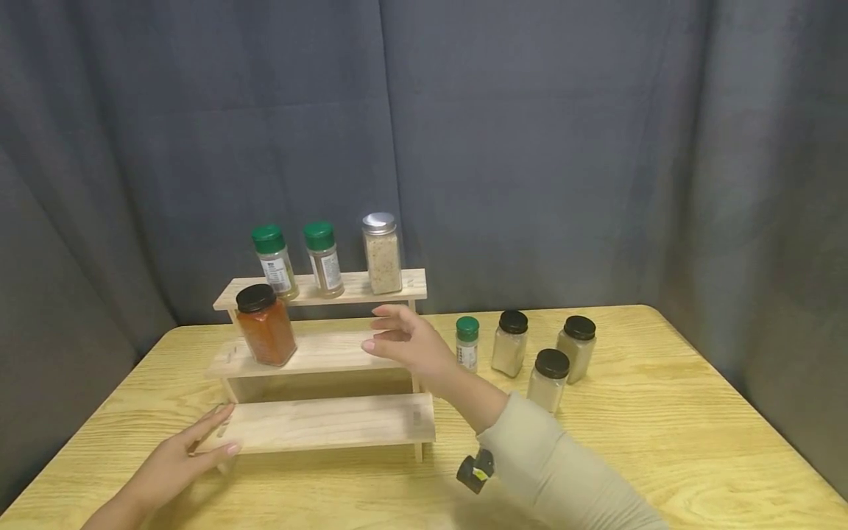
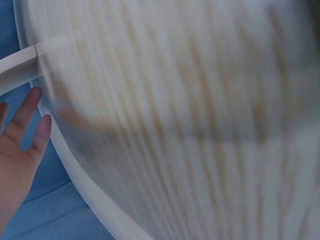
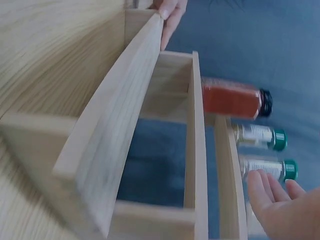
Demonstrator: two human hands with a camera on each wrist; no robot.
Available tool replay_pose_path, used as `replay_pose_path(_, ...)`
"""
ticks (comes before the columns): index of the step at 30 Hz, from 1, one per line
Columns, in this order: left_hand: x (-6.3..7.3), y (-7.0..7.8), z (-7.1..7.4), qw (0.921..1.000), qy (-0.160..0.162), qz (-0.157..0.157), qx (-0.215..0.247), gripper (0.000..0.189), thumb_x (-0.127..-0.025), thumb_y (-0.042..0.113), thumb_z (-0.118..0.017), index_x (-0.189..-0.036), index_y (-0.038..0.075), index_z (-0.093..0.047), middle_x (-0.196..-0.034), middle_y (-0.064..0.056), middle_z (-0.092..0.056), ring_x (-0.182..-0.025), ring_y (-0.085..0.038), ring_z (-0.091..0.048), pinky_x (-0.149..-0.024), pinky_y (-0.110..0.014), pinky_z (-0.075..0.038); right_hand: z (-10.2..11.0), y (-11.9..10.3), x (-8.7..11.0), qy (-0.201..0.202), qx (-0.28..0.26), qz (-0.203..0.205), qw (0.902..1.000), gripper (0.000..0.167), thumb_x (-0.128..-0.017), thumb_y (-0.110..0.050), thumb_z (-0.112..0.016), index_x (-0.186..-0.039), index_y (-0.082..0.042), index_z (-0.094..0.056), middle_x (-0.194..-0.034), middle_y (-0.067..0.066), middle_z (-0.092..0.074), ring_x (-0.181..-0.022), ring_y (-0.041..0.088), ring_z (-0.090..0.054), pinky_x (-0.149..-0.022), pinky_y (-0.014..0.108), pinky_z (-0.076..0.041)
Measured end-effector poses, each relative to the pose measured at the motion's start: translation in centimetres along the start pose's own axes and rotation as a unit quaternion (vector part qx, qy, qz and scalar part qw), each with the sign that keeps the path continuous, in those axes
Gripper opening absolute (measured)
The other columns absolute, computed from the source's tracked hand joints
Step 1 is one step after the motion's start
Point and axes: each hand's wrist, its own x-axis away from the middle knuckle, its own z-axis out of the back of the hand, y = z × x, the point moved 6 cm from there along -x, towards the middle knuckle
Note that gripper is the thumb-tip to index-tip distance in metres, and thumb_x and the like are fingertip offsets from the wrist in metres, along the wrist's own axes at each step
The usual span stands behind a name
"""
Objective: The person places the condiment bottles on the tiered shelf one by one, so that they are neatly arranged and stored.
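A three-tier wooden rack stands on the table. At the left end of its lowest shelf is my left hand, thumb and fingers spread about the board's end; the left wrist view shows straight fingers. My right hand hovers over the right part of the middle shelf with relaxed fingers and holds nothing. An orange-red spice jar with a black lid stands at the left of that shelf. Along the top shelf are two green-capped spice bottles and a silver-lidded jar.
Right of the rack stand a small green-capped bottle and three black-lidded jars. The right forearm passes in front of them, a black wrist camera under its sleeve. Grey curtains hang behind the table.
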Motion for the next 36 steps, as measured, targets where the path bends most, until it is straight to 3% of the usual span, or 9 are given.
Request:
replay_pose_path(5, -0.1, -0.3, -0.2, 1.0000, -0.006, 0.007, -0.002, 0.072, -0.081, 0.049, -0.051, -0.138, 0.019, -0.021, -0.140, -0.020, -0.013, -0.119, -0.048, -0.017, -0.087, -0.063, -0.023, 2.3, 0.2, 1.3, 0.021, -0.005, -0.007, 0.9997, 0.049, -0.080, -0.013, -0.061, -0.124, -0.005, -0.039, -0.117, 0.012, -0.047, -0.103, 0.023, -0.048, -0.087, 0.035, -0.040)
replay_pose_path(19, -0.3, -0.2, -0.1, 0.9995, 0.001, -0.025, -0.018, 0.068, -0.083, 0.044, -0.051, -0.138, 0.015, -0.023, -0.138, -0.023, -0.017, -0.117, -0.049, -0.023, -0.084, -0.060, -0.030, 8.4, 1.4, 5.8, 0.082, 0.030, -0.049, 0.9950, 0.052, -0.081, -0.016, -0.060, -0.125, -0.002, -0.036, -0.119, 0.017, -0.044, -0.109, 0.027, -0.043, -0.094, 0.040, -0.032)
replay_pose_path(25, -0.3, 0.2, 0.5, 0.9978, 0.016, -0.042, -0.049, 0.067, -0.083, 0.043, -0.051, -0.137, 0.012, -0.026, -0.137, -0.023, -0.021, -0.115, -0.048, -0.028, -0.082, -0.060, -0.031, 10.9, 0.8, 7.8, 0.111, 0.070, -0.042, 0.9905, 0.052, -0.083, -0.016, -0.059, -0.125, 0.000, -0.034, -0.118, 0.017, -0.044, -0.107, 0.026, -0.043, -0.090, 0.031, -0.037)
replay_pose_path(29, -0.3, 0.2, 0.5, 0.9982, 0.010, -0.036, -0.046, 0.068, -0.083, 0.044, -0.051, -0.137, 0.012, -0.025, -0.137, -0.023, -0.021, -0.114, -0.049, -0.027, -0.082, -0.060, -0.031, 12.2, 0.6, 9.1, 0.129, 0.085, -0.048, 0.9868, 0.055, -0.084, -0.017, -0.058, -0.127, 0.003, -0.031, -0.120, 0.020, -0.041, -0.109, 0.026, -0.041, -0.088, 0.027, -0.037)
replay_pose_path(32, -0.2, 0.1, 0.4, 0.9983, 0.009, -0.037, -0.043, 0.068, -0.083, 0.043, -0.051, -0.137, 0.012, -0.025, -0.137, -0.023, -0.021, -0.115, -0.049, -0.026, -0.083, -0.060, -0.031, 13.3, 0.7, 10.1, 0.140, 0.100, -0.060, 0.9833, 0.056, -0.086, -0.021, -0.055, -0.129, 0.002, -0.028, -0.122, 0.019, -0.038, -0.109, 0.022, -0.041, -0.089, 0.029, -0.036)
replay_pose_path(36, -0.2, 0.1, 0.3, 0.9981, 0.013, -0.042, -0.043, 0.067, -0.083, 0.043, -0.052, -0.137, 0.011, -0.026, -0.137, -0.023, -0.022, -0.116, -0.047, -0.026, -0.083, -0.059, -0.031, 14.9, 0.8, 11.3, 0.161, 0.107, -0.060, 0.9792, 0.054, -0.088, -0.020, -0.052, -0.130, 0.003, -0.026, -0.123, 0.018, -0.036, -0.102, 0.008, -0.043, -0.092, 0.036, -0.031)
